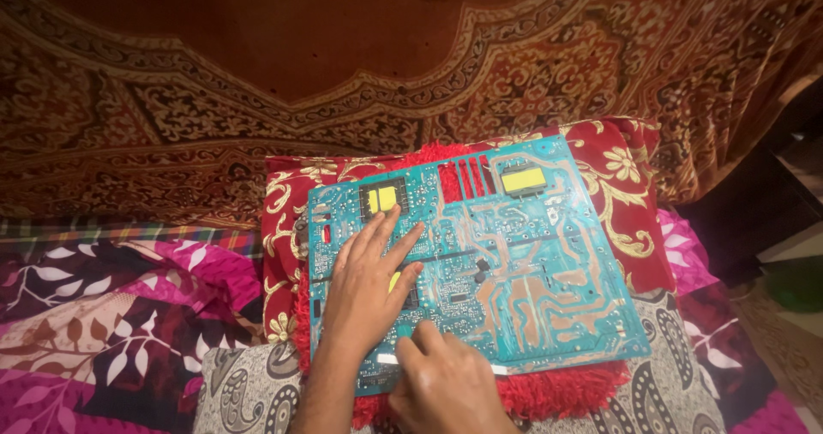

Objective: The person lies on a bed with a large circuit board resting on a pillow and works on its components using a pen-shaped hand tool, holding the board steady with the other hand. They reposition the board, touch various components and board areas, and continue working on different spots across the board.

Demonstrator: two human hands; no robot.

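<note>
Warm, dim indoor light is falling from above and slightly in front, tinting everything reddish orange. The large teal printed circuit board (480,258) is catching the most light, and its bare copper-coloured traces are giving off a soft sheen without harsh glare. The left hand (370,284) is casting a faint, short shadow onto the board. The far right edge is sinking into near darkness. Focus is holding sharp at the centre, while the patterned red and gold hanging cloth (171,100) is softening and bending slightly toward the corners.
</note>
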